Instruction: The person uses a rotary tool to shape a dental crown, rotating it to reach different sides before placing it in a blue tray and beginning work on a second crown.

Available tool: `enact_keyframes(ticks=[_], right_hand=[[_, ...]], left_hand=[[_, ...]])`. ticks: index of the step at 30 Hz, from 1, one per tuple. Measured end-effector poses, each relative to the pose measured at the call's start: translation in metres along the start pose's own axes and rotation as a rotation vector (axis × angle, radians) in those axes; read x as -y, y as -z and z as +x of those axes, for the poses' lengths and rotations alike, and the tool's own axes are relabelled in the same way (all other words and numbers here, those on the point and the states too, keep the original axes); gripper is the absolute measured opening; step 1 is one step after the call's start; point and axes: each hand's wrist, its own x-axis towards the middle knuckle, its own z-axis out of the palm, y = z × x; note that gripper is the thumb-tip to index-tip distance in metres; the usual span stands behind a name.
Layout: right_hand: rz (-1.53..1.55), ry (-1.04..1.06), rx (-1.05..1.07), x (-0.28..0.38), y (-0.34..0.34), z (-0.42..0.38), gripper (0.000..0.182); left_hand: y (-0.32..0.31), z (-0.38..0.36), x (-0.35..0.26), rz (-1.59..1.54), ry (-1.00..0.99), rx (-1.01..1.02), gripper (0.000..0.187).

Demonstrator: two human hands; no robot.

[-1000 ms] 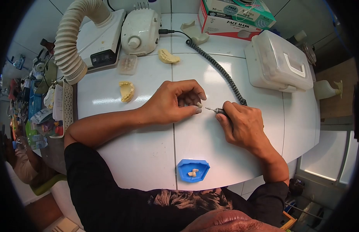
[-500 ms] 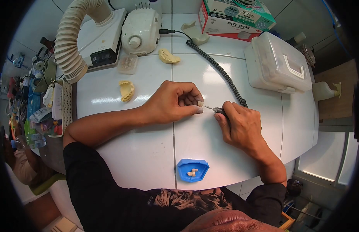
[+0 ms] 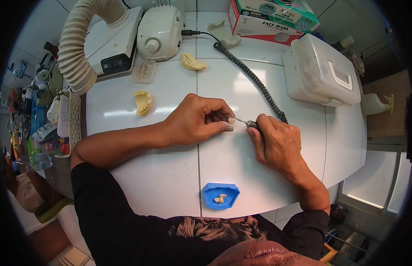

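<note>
Between the thumb and fingers of my left hand (image 3: 198,119) is a small cream-coloured dental crown (image 3: 231,120). My right hand (image 3: 277,142) grips a dark rotary handpiece (image 3: 253,125) like a pen, its thin bur pointing left. The bur's tip is at the crown and appears to touch it. A black coiled cord (image 3: 254,82) runs from behind my right hand to the white drill control unit (image 3: 160,33). Nearer my body, a blue tray (image 3: 207,195) holds a few small tooth-coloured pieces (image 3: 220,199).
Yellow dental casts (image 3: 143,103) (image 3: 192,62) lie left and beyond my hands, near a small clear box (image 3: 144,72). A ribbed hose (image 3: 73,48) arches at far left. A lidded case (image 3: 321,73) and face mask boxes (image 3: 272,22) stand at back right. Another person sits at lower left.
The bur has come up to the crown; a small gap showed between them before. My right hand has shifted very slightly, and the whole view has moved a little.
</note>
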Motion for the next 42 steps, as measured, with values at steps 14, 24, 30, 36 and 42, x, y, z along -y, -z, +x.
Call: enact_keyframes(ticks=[14, 24, 30, 36, 42], right_hand=[[-0.021, -0.014, 0.054, 0.0039, 0.002, -0.0005, 0.028], [-0.038, -0.011, 0.054, 0.0063, 0.0023, 0.001, 0.028], [-0.033, 0.012, 0.064, 0.0052, 0.0033, 0.0014, 0.028], [-0.029, 0.028, 0.07, 0.0042, 0.0036, 0.0011, 0.027], [-0.026, 0.036, 0.068, 0.0041, 0.004, 0.0013, 0.027]], left_hand=[[-0.0002, -0.0019, 0.0012, 0.075, -0.045, 0.0, 0.02], [-0.0002, -0.0024, 0.0022, 0.098, -0.072, 0.001, 0.02], [0.0005, -0.0022, 0.0019, 0.113, -0.086, 0.003, 0.02], [0.0013, -0.0021, -0.0001, 0.118, -0.069, 0.018, 0.02], [0.0, -0.002, 0.0037, 0.107, -0.098, 0.005, 0.019]])
